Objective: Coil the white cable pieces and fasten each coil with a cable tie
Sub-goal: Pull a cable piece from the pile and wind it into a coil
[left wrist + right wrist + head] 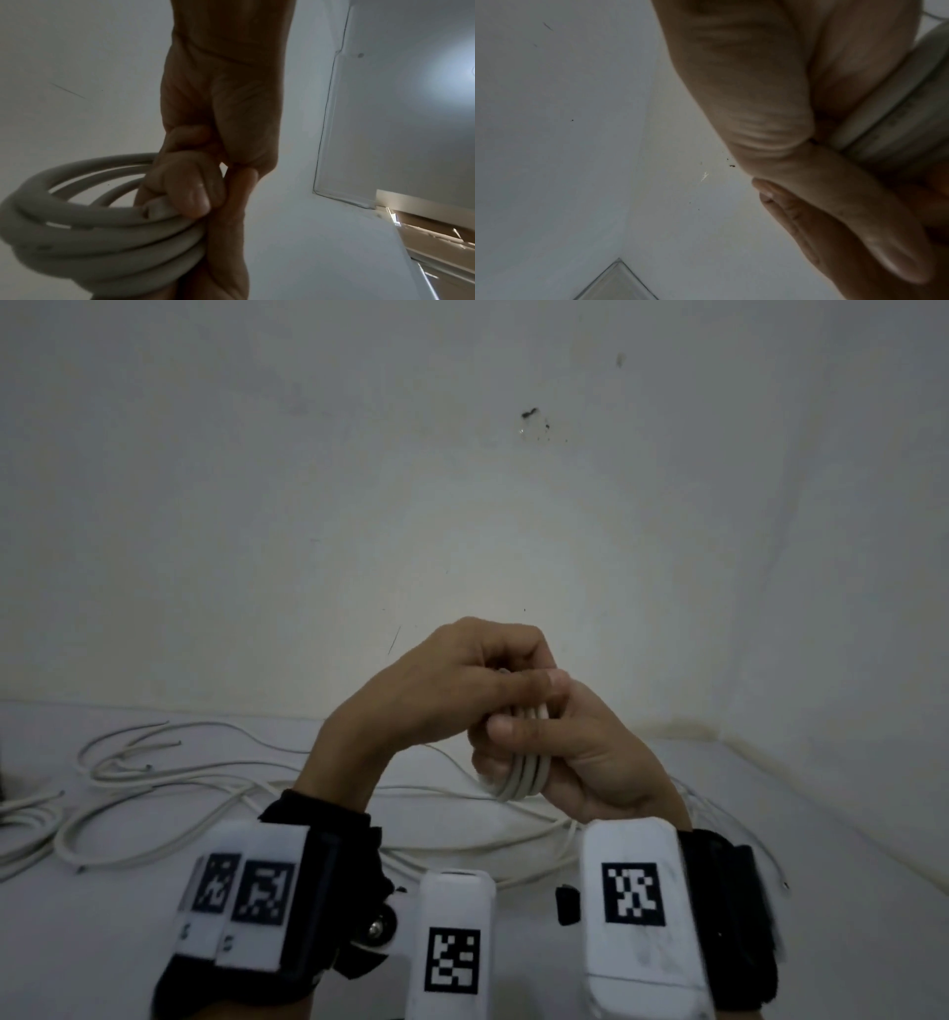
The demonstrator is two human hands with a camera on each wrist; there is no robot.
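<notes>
Above the worktop, from the head view, both hands clutch one wound coil: left hand curled over its top, right hand wrapped round its loops, which stand upright, edge-on to the camera. No tie shows yet, and loose cable pieces behind the coil await coiling. From the left wrist, the coil's rings stack flat beside the fingers. From the right wrist, strands cross the palm.

Pale wall — dark chipped mark; white surface below.

Scuffed pale wall meets a white surface below.
</notes>
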